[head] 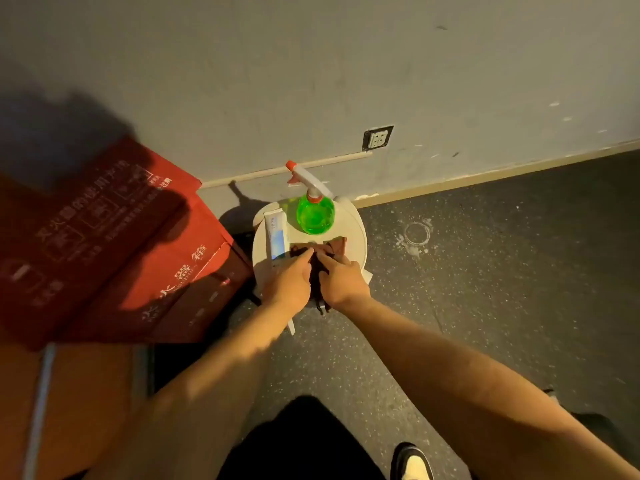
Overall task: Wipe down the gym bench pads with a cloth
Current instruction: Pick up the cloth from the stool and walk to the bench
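A dark brown cloth (pixel 334 247) lies bunched on a small round white stool (pixel 356 233) by the wall. My left hand (pixel 289 284) and my right hand (pixel 341 280) are side by side on it, fingers curled into the fabric, part of which hangs between the wrists over the stool's near edge. A green spray bottle (pixel 315 214) with a white and orange trigger stands at the back of the stool. No gym bench is in view.
A white tube (pixel 276 233) lies on the stool's left side. A red fire-extinguisher box (pixel 114 244) stands close on the left. A grey wall with a socket (pixel 377 137) is behind. Dark speckled floor (pixel 485 271) spreads to the right; my shoe (pixel 412 462) shows at the bottom.
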